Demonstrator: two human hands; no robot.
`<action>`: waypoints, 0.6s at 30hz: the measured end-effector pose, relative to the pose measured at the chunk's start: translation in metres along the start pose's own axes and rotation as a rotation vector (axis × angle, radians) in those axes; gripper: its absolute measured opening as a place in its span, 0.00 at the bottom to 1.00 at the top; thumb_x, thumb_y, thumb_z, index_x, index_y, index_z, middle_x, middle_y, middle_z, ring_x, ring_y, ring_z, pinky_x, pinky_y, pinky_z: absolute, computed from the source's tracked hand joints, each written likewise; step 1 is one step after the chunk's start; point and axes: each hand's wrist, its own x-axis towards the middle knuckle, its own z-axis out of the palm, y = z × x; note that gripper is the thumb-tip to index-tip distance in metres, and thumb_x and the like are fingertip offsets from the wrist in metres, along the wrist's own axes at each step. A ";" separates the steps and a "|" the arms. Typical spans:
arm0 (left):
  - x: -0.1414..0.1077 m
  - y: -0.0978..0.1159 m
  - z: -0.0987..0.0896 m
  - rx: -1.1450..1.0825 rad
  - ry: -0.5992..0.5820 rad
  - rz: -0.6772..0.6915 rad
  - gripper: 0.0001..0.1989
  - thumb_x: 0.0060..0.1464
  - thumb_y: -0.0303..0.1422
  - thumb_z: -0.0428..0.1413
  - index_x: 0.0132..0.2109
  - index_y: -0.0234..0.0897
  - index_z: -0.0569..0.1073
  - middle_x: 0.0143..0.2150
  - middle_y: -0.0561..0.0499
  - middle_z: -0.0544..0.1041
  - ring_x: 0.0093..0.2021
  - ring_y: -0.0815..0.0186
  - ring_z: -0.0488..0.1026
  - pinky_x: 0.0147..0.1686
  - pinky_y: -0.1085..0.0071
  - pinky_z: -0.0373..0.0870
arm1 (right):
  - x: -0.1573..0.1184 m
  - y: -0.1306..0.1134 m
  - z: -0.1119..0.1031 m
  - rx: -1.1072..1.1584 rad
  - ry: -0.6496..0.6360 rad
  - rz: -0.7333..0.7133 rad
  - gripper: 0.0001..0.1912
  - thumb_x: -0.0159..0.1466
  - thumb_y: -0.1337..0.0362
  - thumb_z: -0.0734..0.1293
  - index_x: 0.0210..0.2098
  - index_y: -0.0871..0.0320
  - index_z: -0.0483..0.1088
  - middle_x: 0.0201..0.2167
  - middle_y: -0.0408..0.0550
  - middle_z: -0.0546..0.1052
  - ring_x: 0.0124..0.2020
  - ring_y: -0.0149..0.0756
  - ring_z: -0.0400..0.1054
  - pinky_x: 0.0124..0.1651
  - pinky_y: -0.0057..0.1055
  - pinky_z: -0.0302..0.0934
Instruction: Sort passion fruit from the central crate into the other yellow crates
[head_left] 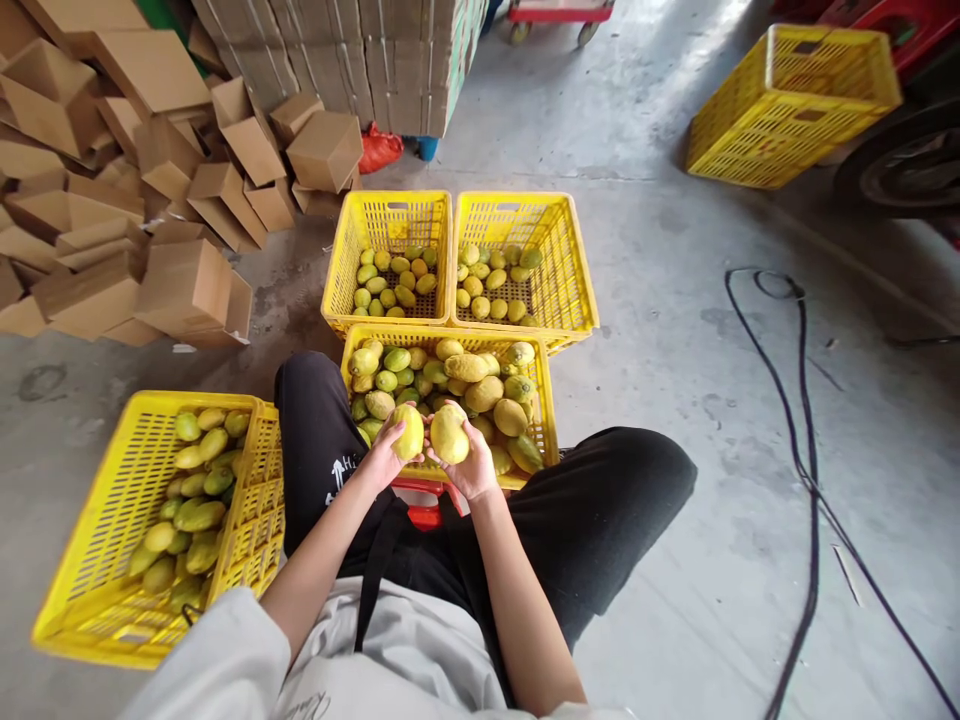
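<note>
My left hand is closed around a smooth yellow oval fruit, lemon-like in look. In my right hand is a second yellow fruit, rounder and slightly lumpy. The two fruits are side by side, a small gap apart, above the near edge of a yellow plastic crate between my knees. That crate holds many yellow and green fruits of mixed sizes, some long, some round. My palms hide part of the fruits beneath them.
Two yellow crates with smaller fruits adjoin the front one. Another crate with longer fruits stands at my left. Cardboard boxes are heaped at back left. A black cable lies on the right floor, below a yellow crate.
</note>
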 end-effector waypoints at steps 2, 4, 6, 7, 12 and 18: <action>-0.001 0.003 0.003 -0.063 0.030 -0.023 0.28 0.56 0.37 0.57 0.63 0.36 0.66 0.45 0.43 0.79 0.35 0.60 0.78 0.28 0.67 0.74 | 0.001 -0.002 0.002 0.040 -0.007 0.010 0.25 0.58 0.59 0.70 0.55 0.50 0.66 0.40 0.46 0.81 0.39 0.43 0.79 0.34 0.39 0.77; -0.002 0.006 0.007 -0.132 0.060 -0.037 0.26 0.59 0.38 0.52 0.63 0.34 0.66 0.46 0.41 0.79 0.38 0.57 0.79 0.33 0.62 0.76 | 0.002 -0.002 0.003 0.057 -0.011 0.017 0.27 0.57 0.60 0.68 0.56 0.51 0.67 0.40 0.47 0.81 0.40 0.45 0.79 0.36 0.42 0.77; -0.003 0.008 0.009 -0.186 0.089 -0.028 0.23 0.62 0.36 0.48 0.62 0.33 0.67 0.46 0.40 0.80 0.41 0.56 0.79 0.37 0.59 0.77 | 0.003 -0.002 0.003 0.053 -0.005 0.014 0.27 0.57 0.60 0.68 0.56 0.51 0.67 0.39 0.47 0.82 0.40 0.46 0.78 0.37 0.44 0.77; -0.004 0.008 0.010 -0.202 0.101 -0.020 0.22 0.63 0.35 0.47 0.61 0.33 0.67 0.46 0.40 0.80 0.41 0.56 0.79 0.38 0.59 0.77 | 0.003 -0.002 0.003 0.049 0.003 0.006 0.26 0.57 0.60 0.68 0.56 0.51 0.68 0.39 0.47 0.82 0.40 0.45 0.78 0.37 0.43 0.77; -0.001 0.002 0.006 -0.100 0.026 -0.057 0.21 0.60 0.38 0.55 0.58 0.36 0.66 0.39 0.43 0.79 0.37 0.57 0.79 0.35 0.63 0.75 | 0.003 0.003 -0.001 -0.009 0.065 -0.060 0.24 0.57 0.58 0.72 0.52 0.51 0.69 0.37 0.44 0.80 0.33 0.39 0.77 0.32 0.34 0.75; 0.001 -0.005 0.000 0.026 -0.086 0.015 0.28 0.54 0.37 0.61 0.60 0.47 0.62 0.39 0.49 0.76 0.32 0.62 0.76 0.27 0.70 0.69 | 0.005 0.007 -0.001 -0.085 0.076 -0.094 0.21 0.54 0.57 0.72 0.47 0.50 0.69 0.38 0.43 0.78 0.33 0.39 0.76 0.25 0.30 0.70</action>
